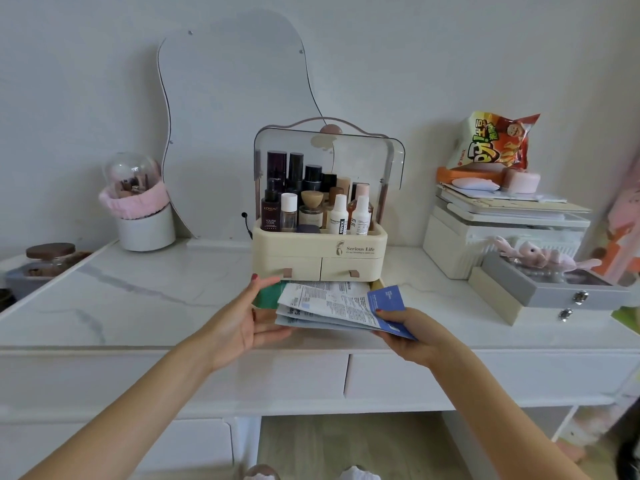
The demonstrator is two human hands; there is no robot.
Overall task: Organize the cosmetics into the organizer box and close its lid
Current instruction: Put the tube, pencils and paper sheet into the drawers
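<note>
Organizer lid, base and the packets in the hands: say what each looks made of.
Lid: clear hard plastic, it seems; the bottles show through it and its edges catch light.
Base: opaque cream plastic, smooth and slightly glossy, with printed lettering.
Packets: thin printed sachets, likely foil or plastic film; they fan out flat between the left hand and right hand. Paper cannot be ruled out.
</note>
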